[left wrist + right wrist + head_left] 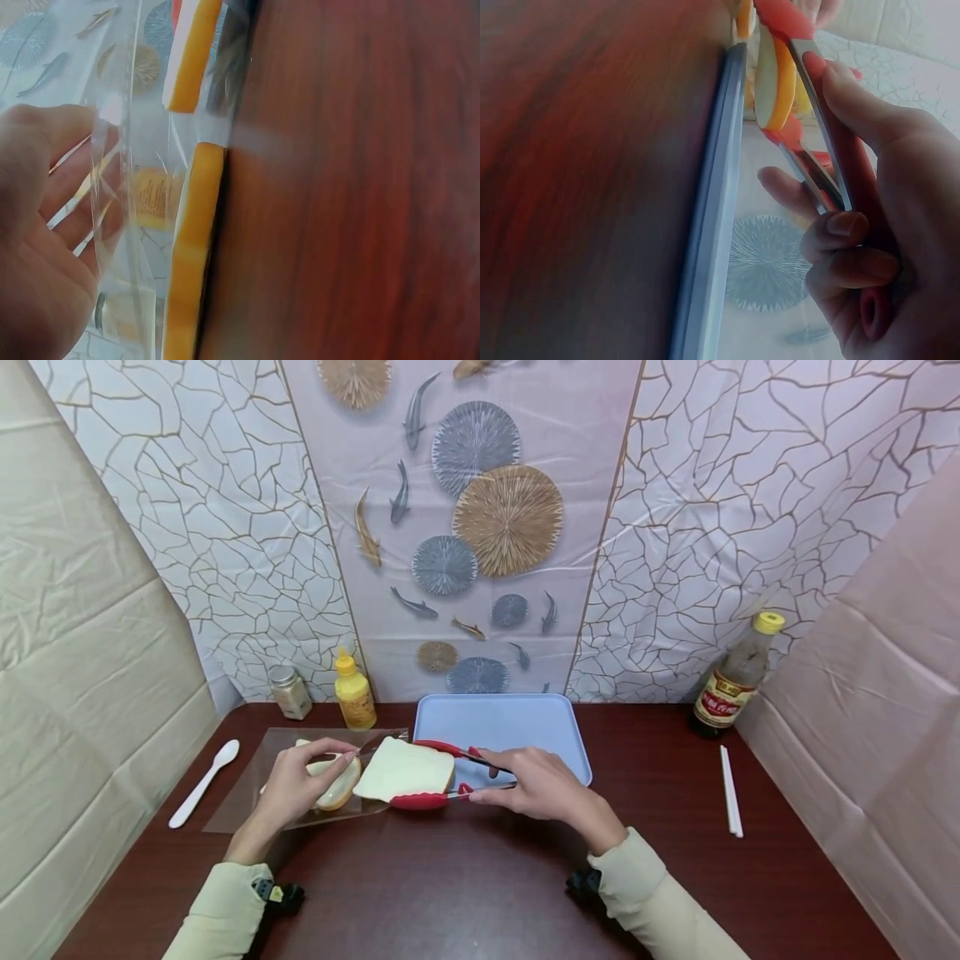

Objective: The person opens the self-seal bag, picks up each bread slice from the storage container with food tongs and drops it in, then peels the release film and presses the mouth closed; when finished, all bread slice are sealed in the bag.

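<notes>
Tongs clamped in the right hand need light, level pressure on 1 bread slice near the left edge of the tray; left hand seemingly pinches the bag.

Tongs red-tipped in the right hand, bread slice white with golden-orange edge left of it, tray pale blue beyond it, squeeze bottle yellow beyond the left hand, tabletop red-brown beneath both, backdrop beyond them white with gold crackle lines
</notes>
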Action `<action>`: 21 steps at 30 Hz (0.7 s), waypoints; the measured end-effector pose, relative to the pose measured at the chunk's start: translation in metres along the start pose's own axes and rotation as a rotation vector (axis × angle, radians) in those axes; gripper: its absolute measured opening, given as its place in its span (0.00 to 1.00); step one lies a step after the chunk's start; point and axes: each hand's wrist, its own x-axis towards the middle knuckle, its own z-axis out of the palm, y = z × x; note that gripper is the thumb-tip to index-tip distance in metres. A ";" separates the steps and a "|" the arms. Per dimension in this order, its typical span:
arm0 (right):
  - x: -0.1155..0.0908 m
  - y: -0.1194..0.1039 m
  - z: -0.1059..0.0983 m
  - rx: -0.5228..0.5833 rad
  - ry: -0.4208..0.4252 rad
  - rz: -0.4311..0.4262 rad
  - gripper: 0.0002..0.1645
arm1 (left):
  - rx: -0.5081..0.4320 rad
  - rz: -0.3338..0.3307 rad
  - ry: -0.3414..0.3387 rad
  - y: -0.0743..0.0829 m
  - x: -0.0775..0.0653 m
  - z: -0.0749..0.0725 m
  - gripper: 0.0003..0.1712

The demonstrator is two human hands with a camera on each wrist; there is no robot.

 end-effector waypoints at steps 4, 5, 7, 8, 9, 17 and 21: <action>0.009 -0.002 0.004 0.009 -0.016 -0.013 0.44 | -0.011 0.000 0.001 -0.001 0.000 0.000 0.07; 0.011 -0.003 0.005 0.008 -0.016 -0.018 0.44 | -0.010 0.002 0.003 -0.001 0.000 0.000 0.07; 0.016 -0.005 0.008 0.015 -0.015 -0.030 0.44 | -0.011 0.008 0.006 -0.001 0.001 0.000 0.07; 0.018 -0.006 0.009 0.020 -0.016 -0.036 0.45 | -0.009 0.008 0.007 0.000 0.001 0.000 0.07; 0.020 -0.007 0.010 0.023 -0.013 -0.045 0.45 | -0.009 0.007 0.006 0.000 0.001 -0.001 0.07; 0.041 -0.020 0.019 0.048 -0.040 -0.063 0.46 | 0.010 -0.005 0.029 0.002 0.000 -0.004 0.08; 0.046 -0.024 0.022 0.058 -0.063 -0.061 0.46 | 0.012 -0.028 0.053 0.003 0.001 -0.005 0.09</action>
